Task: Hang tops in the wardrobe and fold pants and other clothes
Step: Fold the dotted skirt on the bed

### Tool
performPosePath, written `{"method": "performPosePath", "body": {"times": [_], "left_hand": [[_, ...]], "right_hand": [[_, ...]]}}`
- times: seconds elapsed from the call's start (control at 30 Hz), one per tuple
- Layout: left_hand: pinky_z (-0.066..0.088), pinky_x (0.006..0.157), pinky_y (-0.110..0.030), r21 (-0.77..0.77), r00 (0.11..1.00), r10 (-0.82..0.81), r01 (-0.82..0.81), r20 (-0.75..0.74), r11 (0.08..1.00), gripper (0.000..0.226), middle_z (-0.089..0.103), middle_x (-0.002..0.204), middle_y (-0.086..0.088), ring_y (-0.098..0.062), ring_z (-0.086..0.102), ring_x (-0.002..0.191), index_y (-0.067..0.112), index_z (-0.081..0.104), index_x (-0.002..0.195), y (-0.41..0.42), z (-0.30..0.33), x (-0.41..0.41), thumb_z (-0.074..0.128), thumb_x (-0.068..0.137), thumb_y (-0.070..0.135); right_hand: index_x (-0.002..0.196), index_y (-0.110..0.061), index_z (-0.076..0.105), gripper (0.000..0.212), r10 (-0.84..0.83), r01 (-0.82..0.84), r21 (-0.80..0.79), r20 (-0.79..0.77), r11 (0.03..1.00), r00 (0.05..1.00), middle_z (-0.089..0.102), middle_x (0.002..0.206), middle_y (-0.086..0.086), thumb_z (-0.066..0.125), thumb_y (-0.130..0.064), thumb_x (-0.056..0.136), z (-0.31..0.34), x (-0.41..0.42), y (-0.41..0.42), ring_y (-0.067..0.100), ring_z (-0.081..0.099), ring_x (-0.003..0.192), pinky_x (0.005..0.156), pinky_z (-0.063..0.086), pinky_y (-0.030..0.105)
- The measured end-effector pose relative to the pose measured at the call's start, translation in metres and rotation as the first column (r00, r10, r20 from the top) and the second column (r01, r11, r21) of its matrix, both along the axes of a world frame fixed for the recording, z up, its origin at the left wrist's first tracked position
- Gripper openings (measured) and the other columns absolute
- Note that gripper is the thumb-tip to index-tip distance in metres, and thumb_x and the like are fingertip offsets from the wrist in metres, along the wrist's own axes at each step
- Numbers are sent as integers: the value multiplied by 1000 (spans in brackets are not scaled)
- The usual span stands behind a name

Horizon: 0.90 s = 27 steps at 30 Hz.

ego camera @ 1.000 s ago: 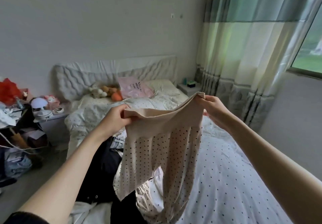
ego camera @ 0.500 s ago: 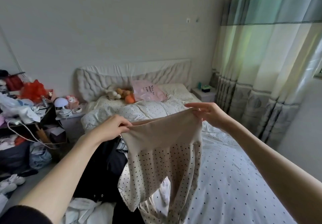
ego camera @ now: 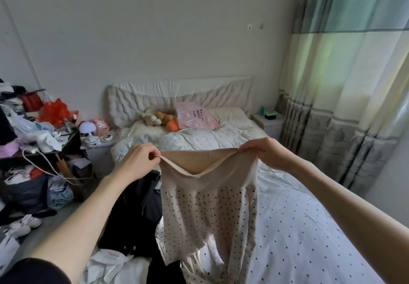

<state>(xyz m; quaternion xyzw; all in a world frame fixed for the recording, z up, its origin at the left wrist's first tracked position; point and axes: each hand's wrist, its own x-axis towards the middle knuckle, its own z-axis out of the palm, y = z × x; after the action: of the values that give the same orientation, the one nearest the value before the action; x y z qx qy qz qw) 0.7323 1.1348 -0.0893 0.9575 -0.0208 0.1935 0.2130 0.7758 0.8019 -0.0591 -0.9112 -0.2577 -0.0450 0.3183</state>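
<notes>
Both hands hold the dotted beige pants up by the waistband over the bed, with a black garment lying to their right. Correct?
Not quite. In the head view the black garment lies left of the dotted pants, not right. The left hand and right hand do hold the waistband above the bed.

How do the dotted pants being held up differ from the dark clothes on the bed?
The dotted pants are pale beige with small dark dots; the dark clothes are plain black. The pants hang in the air, stretched at the waistband between the left hand and right hand; the dark clothes lie crumpled on the bed, untouched. Both are unfolded.
</notes>
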Motion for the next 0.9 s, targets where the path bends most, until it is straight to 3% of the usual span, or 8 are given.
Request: {"method": "performPosePath", "body": {"times": [0.13,0.3,0.43,0.5,0.6,0.7,0.8,0.9], "left_hand": [[39,67,-27,-369,984,100,-38,150,929,13,59,72,2,-17,54,72,15,59,75,-1,20,7,63,80,4],[37,60,-19,-596,969,164,-23,183,803,18,53,69,6,-3,48,63,21,51,72,-10,44,19,59,86,12],[32,57,-23,-639,969,196,-56,151,767,19,45,70,2,-11,40,64,19,44,74,-10,53,26,54,91,16],[32,54,-16,-636,968,200,-60,151,769,13,45,71,4,-7,40,64,16,46,81,-7,55,24,52,92,14],[36,54,-10,-641,985,120,-14,122,767,19,49,73,3,-5,44,65,19,48,77,0,57,16,54,92,9],[38,61,-20,-654,999,37,-7,32,757,19,51,75,-5,-14,47,69,17,51,78,8,59,3,56,91,5],[40,68,-27,-701,999,-25,-6,-34,714,17,55,78,-11,-17,50,73,11,51,79,17,55,-13,55,91,-1],[38,66,-24,-754,999,16,-43,-43,656,19,54,77,-11,-16,50,72,8,50,77,29,57,-35,54,89,-5]], "right_hand": [[94,-11,71,42,-63,106,353,-130,930,989,64,91,-2,39,16,89,-3,8,7,7,55,80,70,46,11],[86,-4,66,20,161,267,784,-420,560,893,60,83,6,49,3,92,-2,15,21,13,51,74,65,40,22],[91,-13,62,9,-171,225,311,-190,923,967,61,82,-1,67,-11,84,2,26,38,10,53,70,53,40,11],[99,-12,56,13,-277,273,98,32,957,960,57,89,3,56,-8,87,5,31,50,13,49,71,49,32,16],[103,-8,48,19,-258,231,190,131,954,957,48,84,-2,46,-1,85,14,31,61,18,45,73,53,31,23],[65,-15,48,25,-385,338,278,135,899,913,46,72,-1,49,4,80,27,34,66,21,43,73,62,33,26],[58,-6,51,26,-424,413,319,-36,853,905,46,60,3,56,0,83,31,37,69,22,47,66,54,32,25],[67,0,66,15,-192,285,502,-229,817,954,53,67,7,69,-6,81,37,32,71,16,45,65,55,33,25]]}}
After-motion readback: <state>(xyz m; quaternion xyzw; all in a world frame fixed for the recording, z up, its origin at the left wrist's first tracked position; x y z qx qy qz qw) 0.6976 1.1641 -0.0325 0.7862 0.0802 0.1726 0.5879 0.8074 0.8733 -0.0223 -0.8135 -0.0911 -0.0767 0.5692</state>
